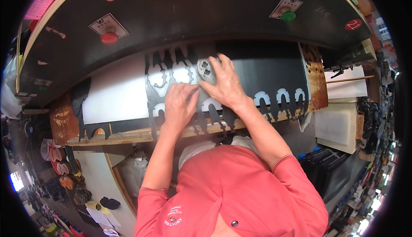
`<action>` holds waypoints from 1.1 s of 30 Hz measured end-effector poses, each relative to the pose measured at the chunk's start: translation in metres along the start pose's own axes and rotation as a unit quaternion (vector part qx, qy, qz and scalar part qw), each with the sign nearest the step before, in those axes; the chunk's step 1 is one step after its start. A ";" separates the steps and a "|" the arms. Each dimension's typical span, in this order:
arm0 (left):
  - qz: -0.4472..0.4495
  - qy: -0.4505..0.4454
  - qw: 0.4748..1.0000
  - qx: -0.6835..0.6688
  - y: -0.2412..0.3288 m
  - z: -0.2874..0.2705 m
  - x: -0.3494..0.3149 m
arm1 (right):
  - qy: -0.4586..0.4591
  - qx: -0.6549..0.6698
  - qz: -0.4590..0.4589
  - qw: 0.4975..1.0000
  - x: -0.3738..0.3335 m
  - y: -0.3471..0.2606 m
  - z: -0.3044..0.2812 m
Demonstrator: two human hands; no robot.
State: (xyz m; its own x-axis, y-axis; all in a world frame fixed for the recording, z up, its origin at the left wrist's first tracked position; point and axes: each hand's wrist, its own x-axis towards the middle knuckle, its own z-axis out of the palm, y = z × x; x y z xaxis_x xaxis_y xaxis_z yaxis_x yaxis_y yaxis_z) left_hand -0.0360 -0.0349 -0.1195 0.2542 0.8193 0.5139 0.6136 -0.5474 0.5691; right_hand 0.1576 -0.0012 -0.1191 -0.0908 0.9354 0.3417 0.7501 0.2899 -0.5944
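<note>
A black sheet [266, 76] lies across a white board [113, 95], its left part and near edge full of curved cut-outs that show white. My right hand [227, 84] grips a grey metal cutting die [205, 68] with dark cross-shaped openings, which rests on the sheet. Its thumb and fingers sit around the die's right side and hide part of it. Just left of the die, my left hand [180, 106] lies on the cut part of the sheet with its thumb apart from the fingers. Nothing shows in that hand.
Beyond the board looms a dark machine front with a red button [109, 37] and a green button [289, 16]. A wooden edge [116, 137] runs along the near side. Rusty metal plates [64, 119] flank the board. A pale box [337, 123] stands at right, with shoe parts [58, 153] at lower left.
</note>
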 end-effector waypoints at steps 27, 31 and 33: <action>-0.330 -0.162 0.839 -0.401 0.037 0.055 0.069 | 0.015 0.669 0.287 0.686 0.000 0.049 -0.048; -0.337 -0.125 0.892 -0.275 0.013 0.023 0.070 | 0.026 0.641 0.257 0.723 -0.002 0.050 -0.045; -0.331 -0.076 0.908 -0.247 -0.006 -0.002 0.070 | 0.028 0.634 0.254 0.730 -0.002 0.050 -0.044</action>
State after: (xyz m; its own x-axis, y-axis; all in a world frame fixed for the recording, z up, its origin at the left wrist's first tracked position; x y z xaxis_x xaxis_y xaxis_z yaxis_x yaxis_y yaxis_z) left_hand -0.0236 0.0251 -0.0860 0.0751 0.9902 -0.1177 0.2684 0.0936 0.9587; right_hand 0.2242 0.0030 -0.1179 0.0417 0.9880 -0.1490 -0.5351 -0.1038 -0.8384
